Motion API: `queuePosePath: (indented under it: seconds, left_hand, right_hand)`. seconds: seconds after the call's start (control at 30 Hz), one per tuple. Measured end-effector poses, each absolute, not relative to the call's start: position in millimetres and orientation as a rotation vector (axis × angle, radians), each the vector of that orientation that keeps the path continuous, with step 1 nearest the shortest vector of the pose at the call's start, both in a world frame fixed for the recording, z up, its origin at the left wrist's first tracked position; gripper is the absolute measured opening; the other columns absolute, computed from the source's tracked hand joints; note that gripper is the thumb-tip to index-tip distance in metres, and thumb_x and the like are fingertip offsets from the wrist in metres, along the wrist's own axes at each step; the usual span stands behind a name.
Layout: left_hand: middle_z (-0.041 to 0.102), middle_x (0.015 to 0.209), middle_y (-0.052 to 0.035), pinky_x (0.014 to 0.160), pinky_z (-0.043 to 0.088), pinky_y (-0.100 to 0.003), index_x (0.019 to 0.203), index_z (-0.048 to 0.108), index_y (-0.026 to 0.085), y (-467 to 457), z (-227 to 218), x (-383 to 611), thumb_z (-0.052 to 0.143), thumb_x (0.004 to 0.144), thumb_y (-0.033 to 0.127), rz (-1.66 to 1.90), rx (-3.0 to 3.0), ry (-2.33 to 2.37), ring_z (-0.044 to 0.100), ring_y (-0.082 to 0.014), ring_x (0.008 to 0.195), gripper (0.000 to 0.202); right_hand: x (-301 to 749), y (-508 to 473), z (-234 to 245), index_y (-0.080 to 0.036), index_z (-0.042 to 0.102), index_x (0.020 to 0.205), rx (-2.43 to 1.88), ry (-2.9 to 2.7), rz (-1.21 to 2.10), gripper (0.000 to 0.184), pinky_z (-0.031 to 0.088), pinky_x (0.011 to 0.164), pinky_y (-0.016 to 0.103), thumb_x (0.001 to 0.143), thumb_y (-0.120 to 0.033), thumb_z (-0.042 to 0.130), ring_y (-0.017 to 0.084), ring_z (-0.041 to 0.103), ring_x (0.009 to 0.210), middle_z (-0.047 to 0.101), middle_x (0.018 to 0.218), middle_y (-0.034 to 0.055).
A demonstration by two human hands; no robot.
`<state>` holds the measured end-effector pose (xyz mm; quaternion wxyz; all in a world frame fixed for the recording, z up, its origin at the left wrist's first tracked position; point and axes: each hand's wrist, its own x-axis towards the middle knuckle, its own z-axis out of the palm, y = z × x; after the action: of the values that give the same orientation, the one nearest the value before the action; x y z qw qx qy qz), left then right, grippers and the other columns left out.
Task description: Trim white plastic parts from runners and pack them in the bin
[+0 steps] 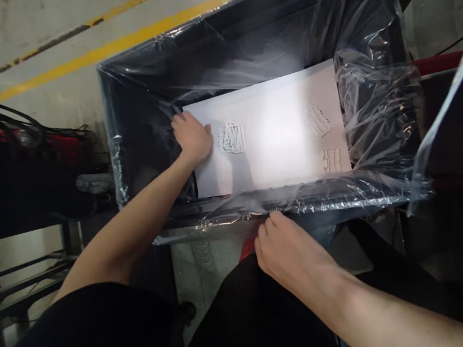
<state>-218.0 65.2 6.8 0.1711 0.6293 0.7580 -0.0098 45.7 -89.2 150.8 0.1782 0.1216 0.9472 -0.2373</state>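
Observation:
A large white sheet lies flat inside a dark bin lined with a clear plastic bag. My left hand rests at the sheet's left edge, thumb apart from the fingers; the fingertips reach past that edge. Just right of it sits a small overlapping pile of thin pale frame-shaped parts. Another frame-shaped part lies tilted toward the sheet's right end, and one more part is near the lower right corner. At the bin's near rim, my right hand has its fingers curled on the plastic bag.
The dark bin has high walls, with the bag draped over its rim. A white plastic strand hangs at the right. Dark equipment with cables stands left. Beyond the bin, a yellow line marks the floor.

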Motion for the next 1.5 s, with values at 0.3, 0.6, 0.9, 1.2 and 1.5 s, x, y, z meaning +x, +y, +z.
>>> queuePosePath:
  seconds: [0.3, 0.6, 0.9, 1.2, 1.5]
  left_hand:
    - [0.056, 0.162, -0.0079, 0.119, 0.040, -0.043, 0.149, 0.060, 0.027, 46.8, -5.8, -25.4, 0.043, 0.104, 0.014, -0.067, 2.674, 0.324, 0.047, -0.0254, 0.151, 0.050]
    - [0.069, 0.136, -0.0219, 0.108, 0.052, -0.043, 0.127, 0.067, 0.008, 31.3, -22.7, 3.8, 0.071, 0.091, 0.022, -0.131, 2.438, 0.833, 0.064, -0.0352, 0.129, 0.040]
    - [0.075, 0.114, -0.0220, 0.066, 0.057, -0.038, 0.146, 0.038, 0.009, 15.8, -37.3, 26.2, 0.058, 0.094, 0.022, -0.024, 1.958, 1.350, 0.074, -0.0291, 0.087, 0.056]
    - [0.076, 0.113, -0.0171, 0.070, 0.060, -0.037, 0.138, 0.041, 0.017, 17.6, -41.5, 36.7, 0.059, 0.095, 0.022, -0.037, 1.760, 1.326, 0.076, -0.0262, 0.089, 0.047]
    - [0.076, 0.112, -0.0155, 0.075, 0.059, -0.035, 0.144, 0.046, 0.014, 20.0, -10.6, 44.3, 0.063, 0.096, 0.023, -0.200, 1.753, 1.249, 0.074, -0.0247, 0.093, 0.051]
  right_hand:
    - [42.4, -84.8, 151.7, -0.018, 0.080, 0.102, 0.272, 2.664, -0.550, 0.015, 0.053, 0.079, 0.037, 0.100, -0.014, 0.065, 0.022, 0.066, 0.080, 0.076, 0.090, 0.0103]
    - [45.7, -91.9, 148.1, -0.019, 0.080, 0.109, 0.341, 2.666, -0.652, 0.021, 0.051, 0.087, 0.037, 0.107, -0.019, 0.060, 0.023, 0.067, 0.089, 0.078, 0.095, 0.0095]
    - [43.8, -89.5, 146.6, -0.017, 0.081, 0.110, 0.359, 2.632, -0.726, 0.022, 0.051, 0.088, 0.039, 0.107, -0.019, 0.060, 0.023, 0.068, 0.092, 0.077, 0.095, 0.0117]
    - [45.3, -91.8, 144.3, -0.020, 0.081, 0.115, 0.334, 2.652, -0.690, 0.028, 0.050, 0.090, 0.041, 0.105, -0.012, 0.056, 0.025, 0.067, 0.096, 0.079, 0.105, 0.0113]
    - [45.0, -92.2, 145.6, -0.019, 0.082, 0.114, 0.348, 2.659, -0.676, 0.027, 0.050, 0.091, 0.040, 0.104, -0.012, 0.058, 0.024, 0.068, 0.096, 0.080, 0.106, 0.0112]
